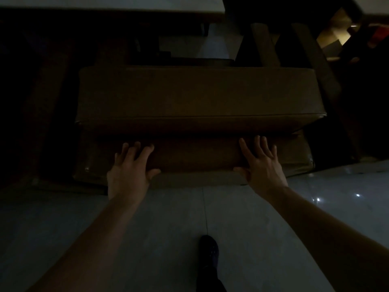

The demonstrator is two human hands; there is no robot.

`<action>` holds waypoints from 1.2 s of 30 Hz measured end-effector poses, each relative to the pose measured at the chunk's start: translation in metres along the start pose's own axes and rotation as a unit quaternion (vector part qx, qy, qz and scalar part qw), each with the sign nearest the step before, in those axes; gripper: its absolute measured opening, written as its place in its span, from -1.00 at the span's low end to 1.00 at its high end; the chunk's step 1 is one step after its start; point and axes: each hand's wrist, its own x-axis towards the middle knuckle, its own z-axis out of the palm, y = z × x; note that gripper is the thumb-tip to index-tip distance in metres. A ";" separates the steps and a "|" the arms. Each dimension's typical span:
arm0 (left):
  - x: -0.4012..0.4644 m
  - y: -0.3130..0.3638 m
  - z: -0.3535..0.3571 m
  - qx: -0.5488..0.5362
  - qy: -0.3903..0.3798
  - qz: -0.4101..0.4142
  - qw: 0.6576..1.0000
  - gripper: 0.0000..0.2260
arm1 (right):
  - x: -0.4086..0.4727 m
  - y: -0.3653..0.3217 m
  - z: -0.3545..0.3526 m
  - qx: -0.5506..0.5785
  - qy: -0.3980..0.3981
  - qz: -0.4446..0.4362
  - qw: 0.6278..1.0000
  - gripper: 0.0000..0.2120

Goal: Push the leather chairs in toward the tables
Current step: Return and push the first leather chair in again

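Dim room, pale tiled floor [147, 218]. Brown leather chair [200, 95] sits dead ahead, its seat facing the pale bench [117, 3]; another chair [315, 66] crowds its right. Left hand [130, 171] and right hand [263, 165] lie on the backrest top, fingers [145, 150] spread, thumbs hooked behind.

Room dim; lighting low throughout. Floor [168, 218] of pale glossy tiles, one grout line running near to far, small light reflections at right. Dark wooden legs [266, 44] stand far right of centre. Warm lit patch [336, 36] at far right; contents indistinct.
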 end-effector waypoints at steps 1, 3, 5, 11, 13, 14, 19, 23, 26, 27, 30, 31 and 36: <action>0.000 0.000 0.001 0.003 -0.002 0.001 1.000 -0.43 | 0.000 0.001 0.000 0.000 -0.001 0.001 1.000 -0.26; 0.000 -0.001 0.001 0.011 -0.006 0.007 1.000 -0.42 | 0.000 0.001 0.001 0.004 0.000 0.000 1.000 -0.25; 0.001 -0.001 0.000 0.018 -0.004 0.008 1.000 -0.39 | 0.000 0.001 0.000 0.008 0.002 -0.004 1.000 -0.25; 0.006 -0.005 -0.011 0.040 -0.011 -0.011 0.999 -0.16 | 0.003 -0.001 -0.016 -0.008 -0.013 0.013 1.000 -0.17; 0.005 -0.010 -0.010 0.042 0.009 -0.005 0.999 -0.15 | 0.002 -0.003 -0.016 -0.019 -0.003 0.011 1.000 -0.16; 0.004 -0.013 -0.007 0.043 0.019 -0.009 0.999 -0.14 | 0.000 -0.004 -0.014 -0.018 -0.002 0.009 1.000 -0.15; 0.003 -0.028 0.003 0.028 0.018 -0.048 0.998 -0.03 | -0.002 -0.011 0.005 -0.015 0.014 0.002 1.000 -0.06; 0.001 -0.027 0.003 0.019 0.029 -0.058 0.998 -0.06 | -0.002 -0.022 0.009 -0.002 0.035 0.039 0.999 -0.15; -0.002 -0.026 0.004 0.004 0.036 -0.060 0.998 -0.09 | -0.004 -0.021 0.006 -0.008 0.031 0.043 0.999 -0.19; -0.002 -0.027 0.005 -0.003 0.038 -0.062 0.997 -0.09 | -0.005 -0.021 0.004 -0.007 0.027 0.042 0.999 -0.20; -0.005 -0.026 0.005 -0.006 0.033 -0.063 0.997 -0.10 | -0.010 -0.021 0.000 -0.011 0.023 0.036 0.999 -0.23; -0.007 -0.027 0.004 -0.004 0.031 -0.062 0.998 -0.11 | -0.012 -0.021 -0.002 -0.012 0.024 0.033 0.999 -0.24; -0.032 -0.031 0.008 -0.005 0.033 -0.057 0.998 -0.15 | -0.031 -0.022 -0.001 -0.025 0.019 0.027 0.999 -0.25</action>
